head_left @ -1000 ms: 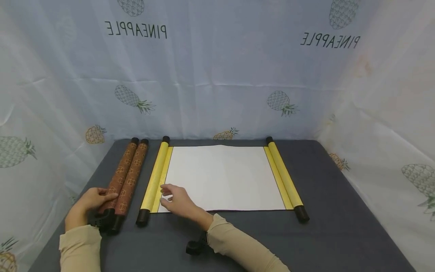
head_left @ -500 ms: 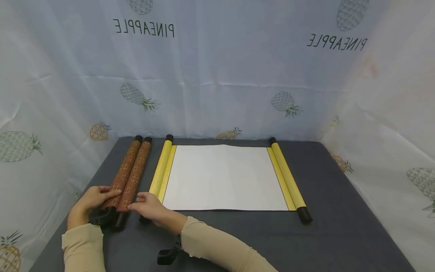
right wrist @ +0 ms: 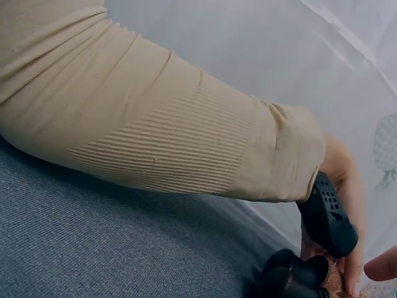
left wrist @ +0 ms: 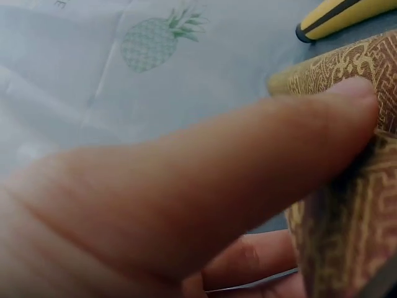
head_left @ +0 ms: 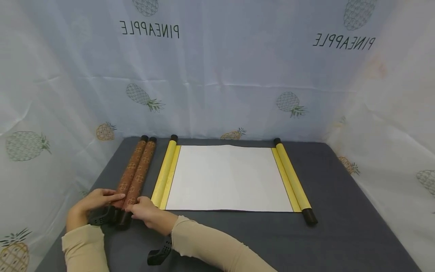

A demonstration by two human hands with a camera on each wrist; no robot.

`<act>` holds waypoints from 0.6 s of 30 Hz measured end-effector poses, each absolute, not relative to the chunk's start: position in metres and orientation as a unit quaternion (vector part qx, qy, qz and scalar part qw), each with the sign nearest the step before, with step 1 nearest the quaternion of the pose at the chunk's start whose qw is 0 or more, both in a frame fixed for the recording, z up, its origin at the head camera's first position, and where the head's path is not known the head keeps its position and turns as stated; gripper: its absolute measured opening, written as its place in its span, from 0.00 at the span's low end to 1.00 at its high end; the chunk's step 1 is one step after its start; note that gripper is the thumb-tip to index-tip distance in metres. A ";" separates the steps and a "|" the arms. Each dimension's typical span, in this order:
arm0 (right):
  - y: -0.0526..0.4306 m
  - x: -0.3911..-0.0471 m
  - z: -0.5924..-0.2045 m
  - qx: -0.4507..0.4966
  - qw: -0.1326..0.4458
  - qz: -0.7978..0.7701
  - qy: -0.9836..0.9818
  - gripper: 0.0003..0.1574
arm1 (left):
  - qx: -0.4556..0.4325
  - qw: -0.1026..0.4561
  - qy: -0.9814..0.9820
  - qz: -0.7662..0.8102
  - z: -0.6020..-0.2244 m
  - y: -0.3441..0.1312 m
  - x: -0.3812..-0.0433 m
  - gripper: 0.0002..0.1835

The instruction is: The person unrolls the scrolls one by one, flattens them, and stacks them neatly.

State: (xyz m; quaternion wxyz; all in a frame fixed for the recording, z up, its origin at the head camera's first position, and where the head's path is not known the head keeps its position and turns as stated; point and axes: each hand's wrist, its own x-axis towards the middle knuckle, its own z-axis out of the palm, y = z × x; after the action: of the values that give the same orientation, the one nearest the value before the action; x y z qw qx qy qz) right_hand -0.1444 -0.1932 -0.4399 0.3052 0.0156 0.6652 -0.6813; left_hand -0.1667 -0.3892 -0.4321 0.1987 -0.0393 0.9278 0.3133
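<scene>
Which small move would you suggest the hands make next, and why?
I'd probably ease the right brown roll gently rightward with the right hand: that hand's fingertips are at the roll's near end, while the left hand holds the left brown roll close beside it.

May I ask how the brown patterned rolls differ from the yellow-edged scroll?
The brown patterned rolls lie furled side by side; the yellow-edged scroll lies open. The rolls look patterned brown; the scroll, yellow and white. The left hand holds the rolls, not the scroll. Both have black ends.
</scene>
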 end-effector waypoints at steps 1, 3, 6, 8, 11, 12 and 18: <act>-0.193 -0.145 -0.440 0.017 0.300 -0.679 0.670 0.31 | -0.040 0.197 0.927 0.316 -0.432 -0.389 -0.167 0.46; -0.194 -0.145 -0.438 0.012 0.293 -0.674 0.678 0.32 | -0.046 0.198 0.923 0.328 -0.430 -0.388 -0.167 0.46; -0.192 -0.146 -0.433 0.001 0.276 -0.647 0.711 0.33 | -0.058 0.199 0.915 0.346 -0.427 -0.387 -0.166 0.46; -0.190 -0.148 -0.428 -0.007 0.258 -0.630 0.732 0.34 | -0.062 0.202 0.909 0.360 -0.425 -0.386 -0.166 0.46; -0.186 -0.155 -0.422 -0.002 0.226 -0.620 0.751 0.34 | -0.048 0.202 0.906 0.369 -0.424 -0.381 -0.168 0.44; -0.184 -0.158 -0.421 0.003 0.217 -0.626 0.749 0.34 | -0.040 0.203 0.905 0.372 -0.423 -0.378 -0.169 0.43; -0.170 -0.179 -0.416 0.038 0.189 -0.665 0.722 0.34 | 0.008 0.192 0.900 0.391 -0.424 -0.356 -0.180 0.37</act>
State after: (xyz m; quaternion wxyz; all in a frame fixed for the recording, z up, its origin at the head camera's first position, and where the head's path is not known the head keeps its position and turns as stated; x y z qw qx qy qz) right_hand -0.1789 -0.1700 -0.4156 0.1891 0.0377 0.7218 -0.6646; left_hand -0.1801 -0.3559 -0.4238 0.1923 0.0078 0.9000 0.3911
